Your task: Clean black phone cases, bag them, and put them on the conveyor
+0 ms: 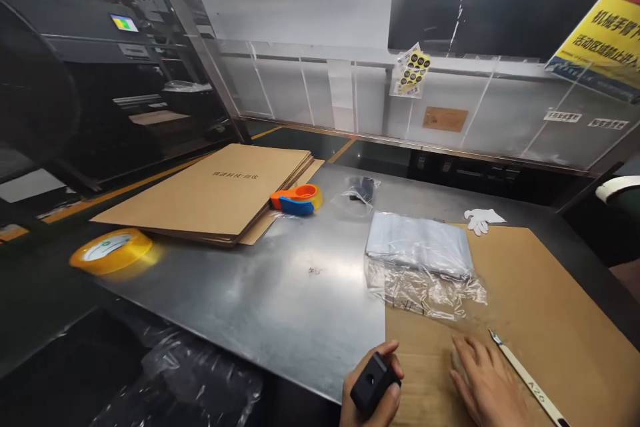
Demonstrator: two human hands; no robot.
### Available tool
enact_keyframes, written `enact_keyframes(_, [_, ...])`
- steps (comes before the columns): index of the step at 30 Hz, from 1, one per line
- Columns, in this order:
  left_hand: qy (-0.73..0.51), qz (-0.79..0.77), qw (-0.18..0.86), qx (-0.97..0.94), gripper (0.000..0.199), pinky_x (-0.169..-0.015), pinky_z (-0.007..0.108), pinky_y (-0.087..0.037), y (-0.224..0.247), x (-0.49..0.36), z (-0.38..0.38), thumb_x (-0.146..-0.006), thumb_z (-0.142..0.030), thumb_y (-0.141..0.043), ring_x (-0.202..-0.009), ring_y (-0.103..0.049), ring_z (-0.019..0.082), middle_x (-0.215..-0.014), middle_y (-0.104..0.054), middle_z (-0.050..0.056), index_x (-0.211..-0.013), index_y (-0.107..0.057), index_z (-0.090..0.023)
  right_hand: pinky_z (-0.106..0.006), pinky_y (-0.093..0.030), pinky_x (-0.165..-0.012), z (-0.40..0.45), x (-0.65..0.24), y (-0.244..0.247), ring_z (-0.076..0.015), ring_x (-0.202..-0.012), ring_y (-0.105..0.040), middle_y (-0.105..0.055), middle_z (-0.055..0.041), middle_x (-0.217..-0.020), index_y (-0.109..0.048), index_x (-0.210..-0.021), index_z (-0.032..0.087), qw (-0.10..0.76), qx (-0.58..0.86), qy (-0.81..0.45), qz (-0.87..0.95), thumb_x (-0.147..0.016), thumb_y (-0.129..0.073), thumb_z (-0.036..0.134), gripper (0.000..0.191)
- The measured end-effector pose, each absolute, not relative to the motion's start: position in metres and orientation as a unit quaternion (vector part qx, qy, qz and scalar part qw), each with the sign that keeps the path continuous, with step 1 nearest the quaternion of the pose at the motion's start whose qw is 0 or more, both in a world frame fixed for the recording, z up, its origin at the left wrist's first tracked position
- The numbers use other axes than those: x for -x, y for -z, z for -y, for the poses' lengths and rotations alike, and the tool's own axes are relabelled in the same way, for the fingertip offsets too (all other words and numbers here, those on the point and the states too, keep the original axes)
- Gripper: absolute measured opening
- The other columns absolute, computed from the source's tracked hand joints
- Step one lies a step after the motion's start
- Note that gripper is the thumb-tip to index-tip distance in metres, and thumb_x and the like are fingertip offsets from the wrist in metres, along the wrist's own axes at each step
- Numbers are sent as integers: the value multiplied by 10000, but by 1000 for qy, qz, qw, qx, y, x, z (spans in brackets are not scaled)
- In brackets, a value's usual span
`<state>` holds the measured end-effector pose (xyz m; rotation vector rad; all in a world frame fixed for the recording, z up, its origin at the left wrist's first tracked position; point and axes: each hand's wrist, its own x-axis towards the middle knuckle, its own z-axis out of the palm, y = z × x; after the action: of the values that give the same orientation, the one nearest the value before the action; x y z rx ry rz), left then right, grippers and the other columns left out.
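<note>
My left hand (pixel 350 390), at the bottom near the table's front edge, is closed around a small black block-shaped device (pixel 370 383) with a round hole in its face. My right hand (pixel 487 380) lies with fingers stretched over the brown cardboard sheet (pixel 525 287); whether anything is under its fingertips I cannot tell. Just right of that hand rests a slim craft knife (pixel 527 377) with a pale handle marked by hand and a metal tip. Beyond both hands lies a clear plastic bag (pixel 425 287) with folded whitish sheets (pixel 420 240) inside.
A stack of flat cardboard (pixel 210 193) covers the metal table's (pixel 280 300) back left. Near it are an orange-and-blue tape dispenser (pixel 297 200) and a yellow tape roll (pixel 113 252). A small bagged dark item (pixel 363 188) and a white glove (pixel 483 219) lie farther back, before a transparent panel (pixel 300 93).
</note>
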<state>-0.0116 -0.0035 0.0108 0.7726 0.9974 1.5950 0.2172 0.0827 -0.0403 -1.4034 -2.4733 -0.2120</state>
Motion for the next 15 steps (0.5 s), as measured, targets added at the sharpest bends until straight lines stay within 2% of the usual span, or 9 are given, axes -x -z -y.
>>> enact_keyframes(3, [-662,-433,456,-409,412,-668,283,-382,-8,22,6,-740,-423,-620,-694,-509,159,-772,-598,55,-1076,-622,-184,-479,-515,-670,-81,-224,72,-333,-869,-584,-625,-160,-984,-633,-1047,165,119,534,76,834,-821,-397,373,388])
enact_keyframes(6, [-644,-437,412,-475,380,-668,298,-388,-4,29,6,-779,-394,-568,-696,-522,171,-758,-592,58,-1096,-605,-187,-430,-524,-702,-76,-222,75,-282,-823,-601,-629,-136,-902,-624,-1037,159,173,525,19,833,-863,-375,394,384])
enact_keyframes(9, [-607,-451,367,-541,355,-649,305,-398,-2,33,6,-794,-332,-536,-690,-536,182,-745,-587,64,-1107,-583,-172,-326,-545,-683,-67,-208,39,-230,-833,-626,-642,-97,-916,-584,-1080,188,265,500,-51,823,-868,-436,455,373])
enact_keyframes(11, [-580,-465,336,-578,341,-636,311,-409,-3,32,6,-792,-288,-517,-685,-543,190,-750,-594,70,-1106,-569,-166,-276,-541,-714,-55,-192,3,-219,-925,-620,-628,-94,-1042,-560,-1119,202,307,475,-87,820,-857,-511,403,334])
enact_keyframes(12, [-568,-472,322,-593,336,-627,313,-415,-4,31,6,-789,-271,-510,-682,-548,193,-755,-600,74,-1104,-563,-165,-276,-533,-753,-48,-183,-15,-222,-966,-607,-613,-96,-1088,-550,-1151,203,313,446,-110,831,-858,-527,355,331])
enact_keyframes(15, [-547,-482,280,-624,329,-599,313,-436,-3,26,4,-785,-280,-513,-673,-568,202,-771,-624,81,-1092,-555,-167,-320,-518,-808,-27,-152,-54,-241,-981,-593,-635,-86,-1054,-561,-1181,219,353,338,-124,863,-859,-541,293,331])
